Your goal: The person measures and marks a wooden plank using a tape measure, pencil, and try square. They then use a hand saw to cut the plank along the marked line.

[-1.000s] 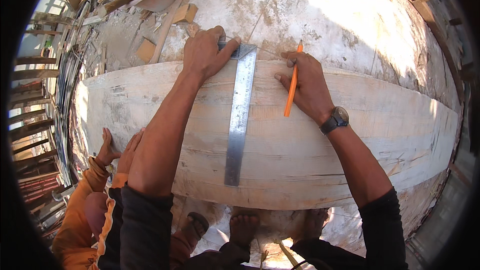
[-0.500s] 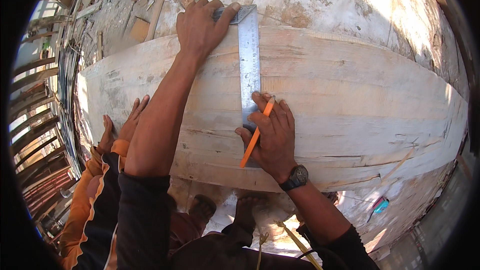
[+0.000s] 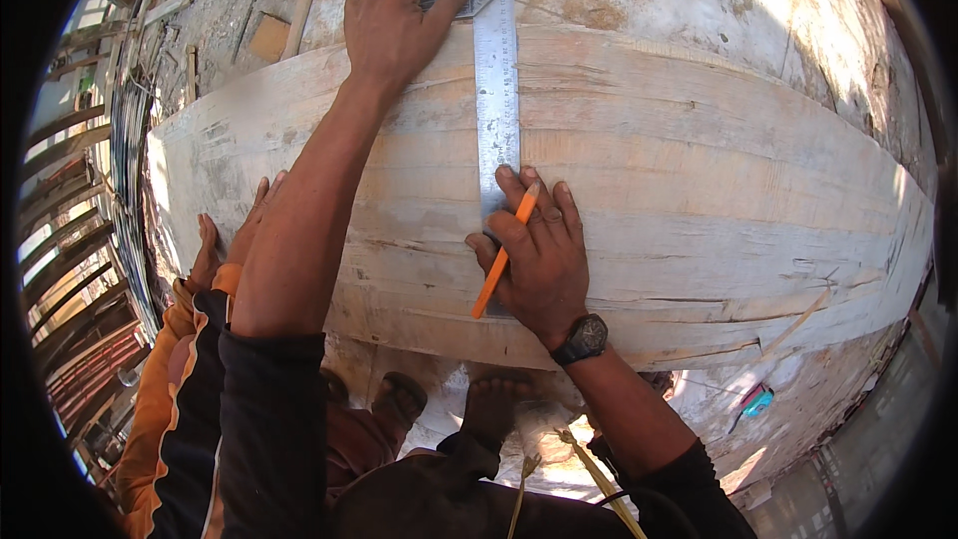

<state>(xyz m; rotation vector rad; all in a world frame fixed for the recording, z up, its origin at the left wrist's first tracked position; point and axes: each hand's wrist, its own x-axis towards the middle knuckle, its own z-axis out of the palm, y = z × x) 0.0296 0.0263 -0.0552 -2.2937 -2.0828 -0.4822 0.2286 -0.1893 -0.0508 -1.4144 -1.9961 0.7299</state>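
Note:
A wide, pale wooden board (image 3: pixel 679 180) lies crosswise in front of me. Across its grain rests a metal try square (image 3: pixel 497 90), the handle hooked at the far edge and the blade running toward me. My left hand (image 3: pixel 399 25) is closed around that handle, thumb along its top. My right hand (image 3: pixel 544 265) grips an orange carpenter's pencil (image 3: pixel 494 274), which slants between thumb and fingers. Its fingertips press on the blade's nearer part and hide some of it. One end of the pencil points toward the board's near edge.
Another person's hands (image 3: pixel 208 255) lie on the board's left end, beside an orange sleeve (image 3: pixel 150 439). A turquoise tool (image 3: pixel 758 402) sits on the ground at right. Wood blocks (image 3: pixel 270 38) lie at the far left, near thin rods (image 3: pixel 130 180) and a slatted wooden structure (image 3: pixel 65 230).
Board, square and both hands appear slightly higher in the picture, as the view has shifted. The grips on the square and the pencil look the same.

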